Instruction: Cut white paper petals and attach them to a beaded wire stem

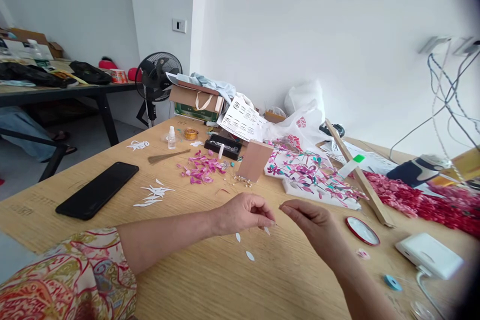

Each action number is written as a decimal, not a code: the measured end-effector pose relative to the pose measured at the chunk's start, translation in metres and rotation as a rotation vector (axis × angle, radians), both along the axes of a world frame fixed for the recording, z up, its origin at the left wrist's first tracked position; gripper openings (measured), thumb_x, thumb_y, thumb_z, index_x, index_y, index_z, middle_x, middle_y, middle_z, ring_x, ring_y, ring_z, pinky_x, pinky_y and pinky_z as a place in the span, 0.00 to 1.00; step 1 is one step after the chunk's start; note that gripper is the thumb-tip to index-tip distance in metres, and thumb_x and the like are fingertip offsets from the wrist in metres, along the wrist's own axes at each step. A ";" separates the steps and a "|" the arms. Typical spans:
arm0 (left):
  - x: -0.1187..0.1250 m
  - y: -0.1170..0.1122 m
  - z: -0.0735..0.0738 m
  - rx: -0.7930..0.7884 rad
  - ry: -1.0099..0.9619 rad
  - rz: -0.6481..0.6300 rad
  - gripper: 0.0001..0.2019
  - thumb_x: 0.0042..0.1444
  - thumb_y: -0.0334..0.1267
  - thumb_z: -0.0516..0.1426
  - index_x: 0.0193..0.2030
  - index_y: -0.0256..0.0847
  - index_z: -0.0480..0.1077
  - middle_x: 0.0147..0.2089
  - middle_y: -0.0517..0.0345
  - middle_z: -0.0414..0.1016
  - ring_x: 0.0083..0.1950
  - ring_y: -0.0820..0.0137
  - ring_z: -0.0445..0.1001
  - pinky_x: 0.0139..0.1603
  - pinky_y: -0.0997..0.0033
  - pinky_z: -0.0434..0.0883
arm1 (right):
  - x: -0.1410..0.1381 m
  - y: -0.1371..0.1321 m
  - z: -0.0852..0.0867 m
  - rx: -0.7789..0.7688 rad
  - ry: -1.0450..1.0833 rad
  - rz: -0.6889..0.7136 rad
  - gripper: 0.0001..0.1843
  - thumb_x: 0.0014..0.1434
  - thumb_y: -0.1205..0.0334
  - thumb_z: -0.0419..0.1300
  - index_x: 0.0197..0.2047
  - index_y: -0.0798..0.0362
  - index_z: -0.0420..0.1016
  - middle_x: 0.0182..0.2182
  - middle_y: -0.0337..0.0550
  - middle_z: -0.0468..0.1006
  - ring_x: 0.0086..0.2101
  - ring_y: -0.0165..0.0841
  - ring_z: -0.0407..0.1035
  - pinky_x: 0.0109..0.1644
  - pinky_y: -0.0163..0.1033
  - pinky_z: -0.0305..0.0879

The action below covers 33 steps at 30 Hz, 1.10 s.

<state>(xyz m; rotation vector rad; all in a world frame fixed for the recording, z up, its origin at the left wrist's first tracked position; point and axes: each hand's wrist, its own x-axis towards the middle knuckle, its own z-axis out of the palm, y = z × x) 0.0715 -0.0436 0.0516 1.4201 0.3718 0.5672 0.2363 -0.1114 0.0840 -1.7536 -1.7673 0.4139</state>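
Observation:
My left hand [244, 213] is closed in a pinch above the wooden table, a tiny thin tip showing at its fingertips. Just under those fingers is a white leaf-shaped piece [266, 230]; I cannot tell whether it is held or lying there. Two similar white pieces, one of them an oval petal [250, 256], rest on the tabletop close by. To the right, my right hand [310, 219] also pinches, its fingertips a short gap from the left ones. Whatever it holds is too small to make out. Beyond the hands, small pearl-like beads [243, 180] lie near an upright wooden block [255, 161].
Pink petals [202, 166], white cut pieces [153, 194] and a black phone [98, 190] lie left. Right are pink flower sprigs [307, 172], a wooden bar [360, 180], a red-rimmed round lid [362, 231] and a white charger [429, 255] with a cable. A fan [157, 77] stands behind.

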 end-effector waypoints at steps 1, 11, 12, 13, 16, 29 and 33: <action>0.000 0.000 0.000 -0.053 -0.022 0.005 0.07 0.40 0.35 0.60 0.25 0.34 0.68 0.24 0.63 0.66 0.27 0.78 0.65 0.32 0.75 0.64 | 0.000 0.003 -0.006 -0.015 0.089 0.007 0.16 0.52 0.51 0.52 0.25 0.53 0.72 0.23 0.39 0.73 0.27 0.31 0.65 0.29 0.32 0.59; 0.000 0.004 0.004 -0.080 -0.055 0.238 0.08 0.41 0.36 0.59 0.26 0.33 0.66 0.23 0.63 0.65 0.24 0.79 0.64 0.28 0.77 0.61 | -0.018 -0.011 -0.048 0.031 0.156 -0.057 0.17 0.54 0.51 0.50 0.27 0.53 0.72 0.20 0.37 0.70 0.23 0.30 0.63 0.24 0.30 0.57; 0.000 0.004 0.003 -0.067 -0.045 0.257 0.07 0.41 0.36 0.59 0.25 0.33 0.66 0.22 0.63 0.64 0.24 0.79 0.64 0.28 0.77 0.61 | -0.021 -0.014 -0.048 0.049 0.099 -0.063 0.17 0.55 0.51 0.49 0.28 0.53 0.72 0.19 0.37 0.70 0.23 0.30 0.64 0.24 0.30 0.58; 0.000 0.005 0.003 -0.051 -0.031 0.274 0.07 0.42 0.35 0.58 0.25 0.33 0.66 0.22 0.63 0.64 0.24 0.79 0.64 0.28 0.77 0.61 | -0.025 -0.018 -0.048 0.075 0.033 -0.066 0.17 0.56 0.52 0.48 0.28 0.53 0.72 0.18 0.37 0.70 0.23 0.30 0.65 0.23 0.30 0.58; 0.002 0.006 -0.002 0.034 0.051 0.306 0.04 0.43 0.32 0.56 0.25 0.33 0.66 0.21 0.63 0.64 0.24 0.79 0.63 0.26 0.78 0.60 | -0.036 -0.028 -0.042 0.169 -0.203 -0.029 0.18 0.58 0.55 0.45 0.26 0.52 0.71 0.16 0.37 0.70 0.20 0.29 0.65 0.22 0.29 0.57; 0.000 0.001 -0.001 0.008 -0.027 0.026 0.05 0.42 0.33 0.58 0.26 0.34 0.67 0.24 0.62 0.66 0.27 0.78 0.64 0.32 0.77 0.63 | -0.001 0.001 0.004 0.035 -0.159 0.028 0.16 0.55 0.53 0.49 0.27 0.51 0.73 0.23 0.38 0.75 0.26 0.31 0.67 0.27 0.31 0.58; 0.000 0.003 0.001 -0.065 -0.067 0.105 0.09 0.40 0.38 0.60 0.25 0.34 0.67 0.23 0.63 0.65 0.25 0.78 0.65 0.30 0.76 0.63 | 0.000 0.008 -0.021 -0.013 0.128 0.037 0.16 0.53 0.51 0.51 0.26 0.53 0.72 0.23 0.38 0.72 0.26 0.30 0.64 0.28 0.30 0.60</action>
